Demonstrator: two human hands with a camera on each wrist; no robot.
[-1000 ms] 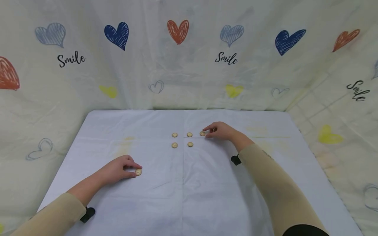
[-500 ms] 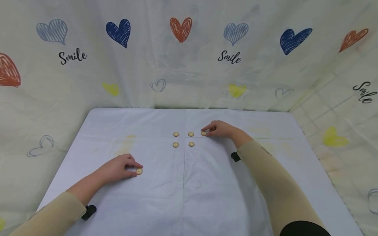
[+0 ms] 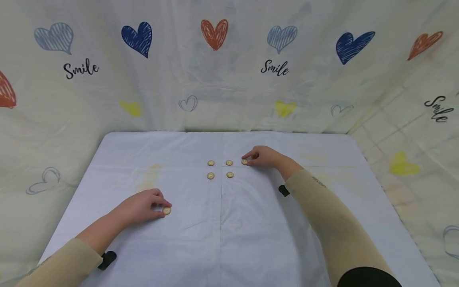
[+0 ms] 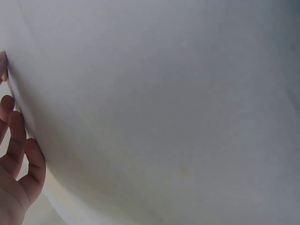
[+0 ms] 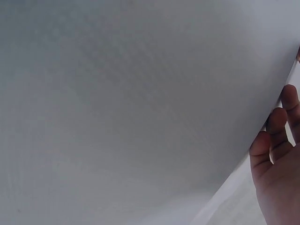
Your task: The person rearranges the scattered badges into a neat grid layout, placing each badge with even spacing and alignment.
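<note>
In the head view, my left hand (image 3: pixel 141 206) is low over the left part of the table, thumb and index finger pinching a round wooden button (image 3: pixel 166 210) at its edge. Farther back, right of the middle, my right hand (image 3: pixel 264 156) pinches another wooden button (image 3: pixel 244 162) between thumb and index finger. This one lines up with the back row of a small group of buttons. The left wrist view catches bent fingers (image 4: pixel 35 161) against the white cloth, and the right wrist view likewise shows fingers (image 5: pixel 277 124) at the cloth. Neither wrist view shows a button.
Several buttons lie in two short rows left of my right hand, including a back-left button (image 3: pixel 210 163) and a front-right button (image 3: pixel 230 175). White cloth (image 3: pixel 201 255) covers the table. A curtain (image 3: pixel 236 83) printed with hearts hangs behind the far edge.
The head view has shifted slightly. Both hands stay at the same buttons, and the left index fingertip has come down a little closer to its button. The grouped buttons keep their places.
</note>
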